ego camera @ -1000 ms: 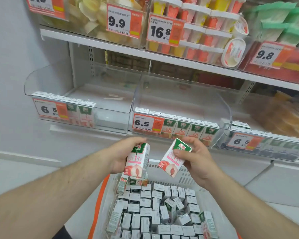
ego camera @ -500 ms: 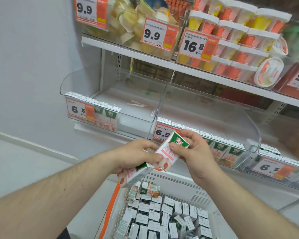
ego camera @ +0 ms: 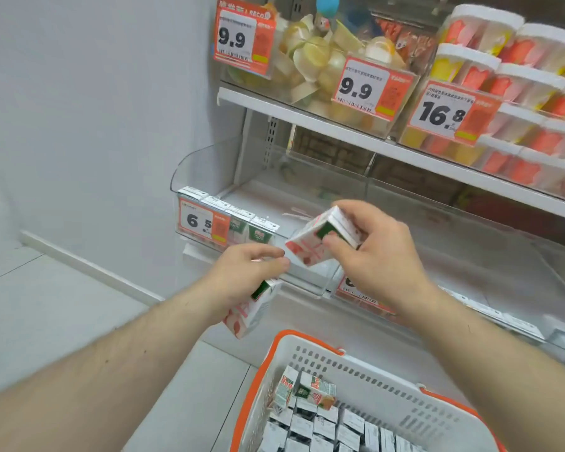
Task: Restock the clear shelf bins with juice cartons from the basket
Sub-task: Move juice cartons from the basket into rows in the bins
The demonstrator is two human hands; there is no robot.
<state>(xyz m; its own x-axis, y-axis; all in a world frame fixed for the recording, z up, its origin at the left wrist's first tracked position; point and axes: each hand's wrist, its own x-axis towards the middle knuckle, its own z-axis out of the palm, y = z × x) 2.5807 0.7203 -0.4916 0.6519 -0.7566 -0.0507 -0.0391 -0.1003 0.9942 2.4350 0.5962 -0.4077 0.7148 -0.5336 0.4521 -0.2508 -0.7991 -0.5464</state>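
A: From the head camera, what did the hands have?

B: Each held a juice carton. The left hand (ego camera: 242, 282) had its fingers curled round the lower carton (ego camera: 250, 313), which hung tilted below the palm, its green top under the fingers and its peach-printed end pointing down toward the floor. The right hand (ego camera: 377, 259) pinched the upper carton (ego camera: 320, 238) between thumb and curled fingers, the carton lying slanted with its top toward the palm.

A: How did that compare with half a second before?

B: Then the two cartons overlapped at the middle and the hands touched. By this moment the hands had drawn a little apart, and the right one had lifted its carton up in front of the left clear bin (ego camera: 209, 177). The view had also swung left and down, so the wall filled more of the picture.

A: And a full second back?

B: Both cartons stood more upright then, side by side above the basket, with their printed faces to the camera.

A: Where was the stock?

B: The basket (ego camera: 366, 376), white with an orange rim, sat low at the right, with cartons packed in rows and two loose ones (ego camera: 304, 388) lying on top near its far wall. The left clear bin held a front row of cartons (ego camera: 238, 221) behind a 6.5 price tag (ego camera: 203, 221). The shelf above (ego camera: 388, 148) carried fruit cups (ego camera: 516, 76) and tags reading 9.9 and 16.8.
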